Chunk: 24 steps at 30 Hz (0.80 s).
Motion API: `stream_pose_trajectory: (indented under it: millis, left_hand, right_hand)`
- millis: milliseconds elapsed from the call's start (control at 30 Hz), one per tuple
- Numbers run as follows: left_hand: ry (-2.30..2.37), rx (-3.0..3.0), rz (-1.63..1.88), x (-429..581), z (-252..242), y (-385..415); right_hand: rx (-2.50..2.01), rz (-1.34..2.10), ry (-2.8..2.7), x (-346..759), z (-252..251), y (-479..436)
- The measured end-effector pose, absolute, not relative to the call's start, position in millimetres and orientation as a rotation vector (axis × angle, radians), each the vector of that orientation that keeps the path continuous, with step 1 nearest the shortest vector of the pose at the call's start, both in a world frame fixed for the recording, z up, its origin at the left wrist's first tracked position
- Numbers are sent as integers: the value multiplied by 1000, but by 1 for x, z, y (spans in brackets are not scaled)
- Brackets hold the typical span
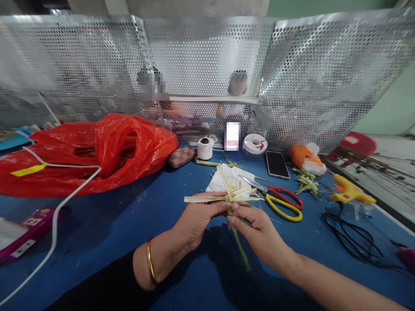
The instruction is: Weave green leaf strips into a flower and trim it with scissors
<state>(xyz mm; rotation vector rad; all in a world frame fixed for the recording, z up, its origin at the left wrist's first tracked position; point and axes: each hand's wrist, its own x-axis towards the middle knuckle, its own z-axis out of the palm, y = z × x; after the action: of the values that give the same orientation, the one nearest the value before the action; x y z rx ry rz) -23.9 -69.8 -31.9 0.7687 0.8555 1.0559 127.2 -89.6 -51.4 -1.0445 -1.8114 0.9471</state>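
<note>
Pale green leaf strips (pixel 240 242) cross at a small woven knot, with ends sticking out left, right, up and down. My left hand (pixel 197 216) pinches the knot from the left, thumb on top. From the right, my right hand (pixel 256 222) grips the strips just below the knot between thumb and fingers. Just beyond my hands lies a white tissue (pixel 215 183) with cut strip pieces on it. Scissors (pixel 285 203) with one red and one yellow handle lie right of the tissue, blades towards it.
At left are a large red plastic bag (pixel 136 151), a white cable (pixel 69 196) and a purple power strip (pixel 39 226). Thread (pixel 205 149), tape (pixel 255 144) and a phone (pixel 277 165) stand at the back. A yellow glue gun (pixel 353 193) lies right. Behind the perforated screen (pixel 194 52) are people.
</note>
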Motion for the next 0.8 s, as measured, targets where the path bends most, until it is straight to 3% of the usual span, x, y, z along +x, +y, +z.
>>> stream_pose_trajectory:
  millis: [800]
  left_hand:
    - [927,807,1023,-24,-32,-69]
  right_hand:
    - [-1155,858,-1934,116,-55,-106]
